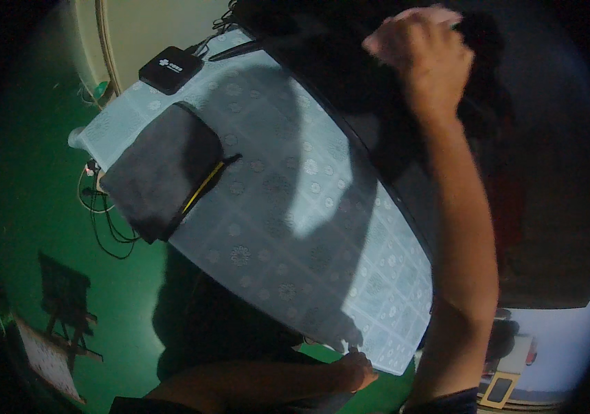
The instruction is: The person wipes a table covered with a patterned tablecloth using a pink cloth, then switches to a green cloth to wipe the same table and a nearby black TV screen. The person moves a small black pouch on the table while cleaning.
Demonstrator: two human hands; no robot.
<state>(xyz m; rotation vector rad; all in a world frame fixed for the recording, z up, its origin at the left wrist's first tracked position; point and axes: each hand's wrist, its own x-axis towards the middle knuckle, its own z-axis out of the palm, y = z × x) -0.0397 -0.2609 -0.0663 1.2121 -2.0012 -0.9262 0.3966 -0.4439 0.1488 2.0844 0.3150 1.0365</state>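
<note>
My right hand point(434, 62) holds a pink cloth point(390, 41) against or just in front of a large, dark flat screen point(538, 207). The cloth is bunched under the fingers, and whether it touches the screen is hard to tell. The screen's long edge runs along a table with a pale blue floral tablecloth point(320, 165). Down at the table's near corner is my left hand point(359, 370), its fingers curled at the cloth's edge. Whether it grips the edge is not visible.
A dark grey fabric item with a yellow strip point(165, 165) lies on the tablecloth's left part. Behind it sits a black set-top box point(170, 70) with cables point(212, 39). More cables point(108, 227) hang off the table's left end above the green floor point(129, 300).
</note>
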